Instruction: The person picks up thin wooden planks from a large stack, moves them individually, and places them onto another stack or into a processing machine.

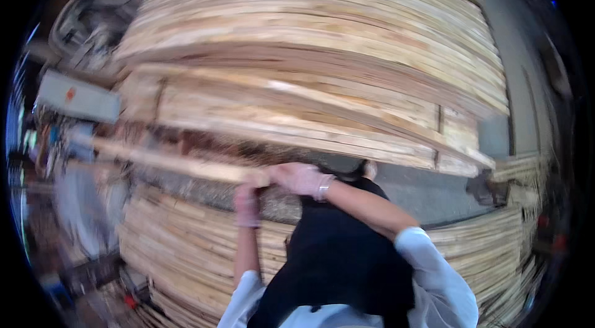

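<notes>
A long, narrow wooden board (180,165) stretches from my hands toward the left, its far part smeared by motion. My left hand (247,203), in a pinkish glove, is closed on the near end of the board from below. Close beside it, my right hand (299,179), gloved the same way with a pale band at the wrist, grips the tip of that end. The exact finger positions are blurred.
A large pile of boards (310,18) lies ahead, with separate boards (291,105) along its near side. More boards (180,235) are stacked on both sides of my body. Sawdust or chips (279,204) lie below my hands. A white box-shaped part (77,97) stands at left.
</notes>
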Demonstrator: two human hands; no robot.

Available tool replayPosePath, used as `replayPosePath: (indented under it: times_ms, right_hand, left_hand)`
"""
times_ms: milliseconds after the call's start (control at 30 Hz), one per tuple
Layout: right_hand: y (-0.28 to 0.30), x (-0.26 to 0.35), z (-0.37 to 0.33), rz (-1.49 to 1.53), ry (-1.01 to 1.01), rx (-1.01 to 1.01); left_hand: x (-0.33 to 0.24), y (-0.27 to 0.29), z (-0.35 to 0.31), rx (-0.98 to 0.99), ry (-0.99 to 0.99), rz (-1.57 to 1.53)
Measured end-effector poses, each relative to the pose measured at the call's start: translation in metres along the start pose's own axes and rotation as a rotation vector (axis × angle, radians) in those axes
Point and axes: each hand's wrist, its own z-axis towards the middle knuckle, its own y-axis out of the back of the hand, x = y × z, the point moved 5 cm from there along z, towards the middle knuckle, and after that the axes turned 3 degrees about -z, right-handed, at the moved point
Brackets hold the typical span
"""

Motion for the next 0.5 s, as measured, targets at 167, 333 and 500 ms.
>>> replayPosePath:
  times_ms: [167,333,500]
  right_hand:
    - [0.049,-0.058,-0.042,-0.316,-0.059,0.053]
    - [0.16,-0.213,-0.117,-0.424,-0.455,-0.098]
    - [0.319,-0.309,-0.225,-0.762,-0.923,-0.341]
  left_hand:
    - [-0.012,0.093,0.049,0.0,0.14,-0.458]
    - [-0.037,0.064,0.056,-0.748,0.06,-0.673]
    - [0.062,-0.014,0.028,-0.541,0.428,-0.607]
